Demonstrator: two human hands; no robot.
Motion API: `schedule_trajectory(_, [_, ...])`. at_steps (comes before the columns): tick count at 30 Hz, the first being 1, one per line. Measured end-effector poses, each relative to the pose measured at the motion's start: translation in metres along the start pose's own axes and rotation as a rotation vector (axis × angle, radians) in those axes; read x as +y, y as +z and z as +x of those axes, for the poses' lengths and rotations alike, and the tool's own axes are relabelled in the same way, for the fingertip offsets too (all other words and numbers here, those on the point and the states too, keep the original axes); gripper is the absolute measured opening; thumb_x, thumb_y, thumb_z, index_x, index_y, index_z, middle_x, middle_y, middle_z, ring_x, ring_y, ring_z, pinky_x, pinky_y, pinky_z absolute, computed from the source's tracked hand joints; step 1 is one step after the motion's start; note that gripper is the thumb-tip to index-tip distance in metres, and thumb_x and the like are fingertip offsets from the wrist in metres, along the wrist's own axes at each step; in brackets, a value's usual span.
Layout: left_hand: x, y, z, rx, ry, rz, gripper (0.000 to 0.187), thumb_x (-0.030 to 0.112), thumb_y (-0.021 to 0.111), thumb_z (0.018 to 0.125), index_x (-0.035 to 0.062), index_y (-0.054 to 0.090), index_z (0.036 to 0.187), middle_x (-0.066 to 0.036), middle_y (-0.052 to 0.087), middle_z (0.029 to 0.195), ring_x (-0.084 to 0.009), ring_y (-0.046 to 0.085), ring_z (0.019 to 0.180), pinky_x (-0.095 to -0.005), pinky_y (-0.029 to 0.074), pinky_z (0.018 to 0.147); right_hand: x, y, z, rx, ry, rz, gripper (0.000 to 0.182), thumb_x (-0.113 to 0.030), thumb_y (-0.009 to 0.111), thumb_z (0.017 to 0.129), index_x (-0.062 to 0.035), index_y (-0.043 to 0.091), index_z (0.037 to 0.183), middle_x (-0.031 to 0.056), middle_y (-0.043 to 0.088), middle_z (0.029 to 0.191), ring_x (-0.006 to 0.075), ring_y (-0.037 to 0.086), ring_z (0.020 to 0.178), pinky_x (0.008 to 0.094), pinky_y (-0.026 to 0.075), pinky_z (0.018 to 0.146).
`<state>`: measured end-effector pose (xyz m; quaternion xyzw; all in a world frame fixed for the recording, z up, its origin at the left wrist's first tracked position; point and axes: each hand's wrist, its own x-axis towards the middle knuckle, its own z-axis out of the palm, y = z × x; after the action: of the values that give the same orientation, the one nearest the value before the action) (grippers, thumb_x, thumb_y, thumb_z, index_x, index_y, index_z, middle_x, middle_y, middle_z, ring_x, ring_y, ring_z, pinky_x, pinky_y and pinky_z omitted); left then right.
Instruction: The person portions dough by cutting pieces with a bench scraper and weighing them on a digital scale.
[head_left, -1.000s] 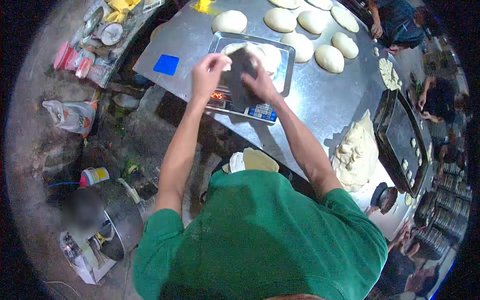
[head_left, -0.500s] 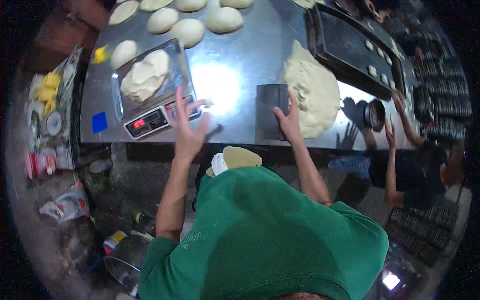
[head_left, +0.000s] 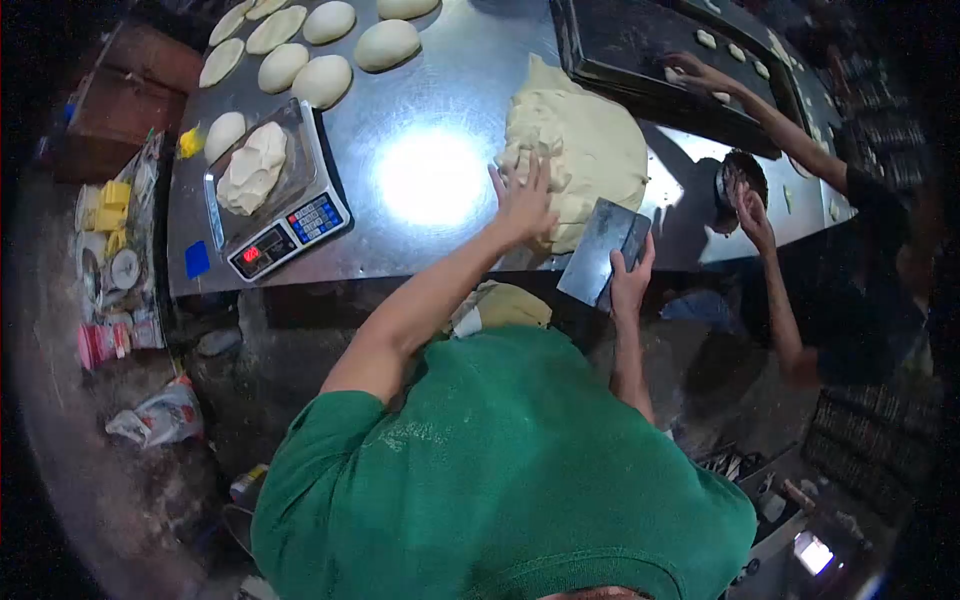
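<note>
A steel counter (head_left: 440, 200) is seen from above, w/ a person in a green shirt at the bottom of the frame. The left hand (head_left: 524, 203) is laid, fingers spread, on the near edge of a big dough mass (head_left: 585, 150) at upper centre. The right hand (head_left: 632, 280) is held just right of it, near the counter's front edge, gripping a dark dough scraper (head_left: 603, 250) by its lower end; the blade is tilted and raised beside the dough, contact w/ it can't be told. At upper left a digital scale (head_left: 275, 215) is set on the counter, red display lit, w/ a dough lump (head_left: 252, 168) on its pan. Rounded dough portions (head_left: 322, 80) are lined up along the top left. A dark baking tray (head_left: 640, 50) w/ small dough pieces is placed at upper right. A co-worker's hand (head_left: 690, 70) is stretched over that tray; another (head_left: 752, 215) is held by a small round tin (head_left: 742, 172).
</note>
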<state>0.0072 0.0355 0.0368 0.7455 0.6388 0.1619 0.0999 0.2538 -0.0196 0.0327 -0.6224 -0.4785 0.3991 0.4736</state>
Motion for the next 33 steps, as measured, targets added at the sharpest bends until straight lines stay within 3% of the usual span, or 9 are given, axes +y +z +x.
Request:
schedule_trajectory(2, [0.008, -0.006, -0.035, 0.012, 0.072, -0.017, 0.073, 0.038, 0.060, 0.094, 0.0152, 0.030, 0.157, -0.017, 0.040, 0.156, -0.0422, 0.037, 0.143, -0.0682, 0.008, 0.117, 0.007, -0.001, 0.005, -0.037, -0.025, 0.031, 0.076, -0.003, 0.068, 0.090, -0.0030, 0.028, 0.155, 0.0156, 0.052, 0.140, 0.0238, 0.055, 0.121, 0.0333, 0.042, 0.104])
schedule_trajectory(5, [-0.015, -0.024, -0.095, -0.203, -0.060, -0.404, 0.056, 0.034, 0.058, 0.098, 0.0115, 0.046, 0.148, -0.018, 0.059, 0.139, -0.0364, 0.057, 0.126, -0.0583, 0.029, 0.115, -0.008, 0.012, 0.020, -0.155, -0.046, 0.063, 0.077, -0.005, 0.068, 0.090, -0.0011, 0.027, 0.155, 0.0182, 0.049, 0.141, 0.0253, 0.053, 0.123, 0.0358, 0.040, 0.107])
schedule_trajectory(7, [-0.042, -0.025, -0.142, -0.186, -0.257, -0.593, 0.045, 0.030, 0.058, 0.097, 0.0063, 0.056, 0.136, -0.018, 0.067, 0.119, -0.0375, 0.064, 0.110, -0.0505, 0.042, 0.104, -0.017, 0.033, 0.038, -0.123, -0.279, -0.145, 0.069, -0.003, 0.066, 0.093, -0.0042, 0.031, 0.153, 0.0135, 0.057, 0.128, 0.0203, 0.059, 0.109, 0.0316, 0.048, 0.095])
schedule_trajectory(9, [-0.069, -0.017, -0.192, 0.031, -0.348, -0.611, 0.036, 0.028, 0.059, 0.097, 0.0004, 0.066, 0.119, -0.021, 0.071, 0.106, -0.0372, 0.069, 0.098, -0.0409, 0.055, 0.086, -0.038, 0.050, 0.047, -0.242, -0.101, 0.078, 0.070, -0.002, 0.066, 0.094, -0.0057, 0.030, 0.154, 0.0124, 0.059, 0.124, 0.0186, 0.061, 0.103, 0.0301, 0.050, 0.090])
schedule_trajectory(17, [-0.096, -0.043, -0.313, 0.642, -1.045, -0.772, 0.028, 0.005, 0.067, 0.092, 0.0031, 0.066, 0.120, -0.010, 0.073, 0.101, -0.0147, 0.069, 0.092, -0.0301, 0.055, 0.082, -0.035, 0.113, 0.106, -0.420, -0.159, 0.138, 0.075, -0.007, 0.068, 0.095, -0.0105, 0.025, 0.156, 0.0181, 0.060, 0.126, 0.0216, 0.061, 0.107, 0.0322, 0.049, 0.091])
schedule_trajectory(24, [-0.128, -0.053, -0.301, 0.753, -1.022, -0.935, 0.027, 0.008, 0.069, 0.091, 0.0038, 0.068, 0.118, -0.009, 0.073, 0.098, -0.0134, 0.068, 0.087, -0.0279, 0.053, 0.080, -0.010, 0.130, 0.113, -0.308, -0.056, 0.138, 0.073, -0.008, 0.072, 0.090, 0.0000, 0.032, 0.151, 0.0240, 0.057, 0.132, 0.0284, 0.060, 0.115, 0.0374, 0.051, 0.095])
schedule_trajectory(27, [-0.154, -0.095, -0.282, 0.630, -0.983, -0.779, 0.022, 0.016, 0.068, 0.094, 0.0038, 0.071, 0.112, -0.009, 0.074, 0.095, -0.0132, 0.069, 0.088, -0.0287, 0.053, 0.079, -0.014, 0.129, 0.104, 0.006, -0.290, -0.651, 0.070, -0.009, 0.074, 0.084, 0.0051, 0.041, 0.145, 0.0267, 0.057, 0.129, 0.0308, 0.061, 0.115, 0.0391, 0.051, 0.096])
schedule_trajectory(31, [-0.218, -0.132, -0.260, 0.824, -0.882, -0.772, 0.023, 0.022, 0.066, 0.095, 0.0040, 0.072, 0.108, -0.008, 0.074, 0.089, -0.0151, 0.069, 0.083, -0.0311, 0.053, 0.078, -0.026, 0.158, 0.094, 0.113, -0.191, -0.384, 0.059, -0.007, 0.069, 0.083, 0.0064, 0.050, 0.137, 0.0270, 0.056, 0.127, 0.0306, 0.062, 0.111, 0.0378, 0.050, 0.095])
schedule_trajectory(33, [-0.241, -0.169, -0.251, 0.842, -0.891, -0.792, 0.023, 0.020, 0.062, 0.099, 0.0017, 0.070, 0.112, -0.012, 0.075, 0.095, -0.0164, 0.071, 0.091, -0.0285, 0.053, 0.081, -0.033, 0.186, 0.090, -0.154, -0.244, -0.164, 0.045, -0.009, 0.066, 0.089, 0.0066, 0.056, 0.131, 0.0186, 0.060, 0.115, 0.0239, 0.061, 0.102, 0.0347, 0.050, 0.092])
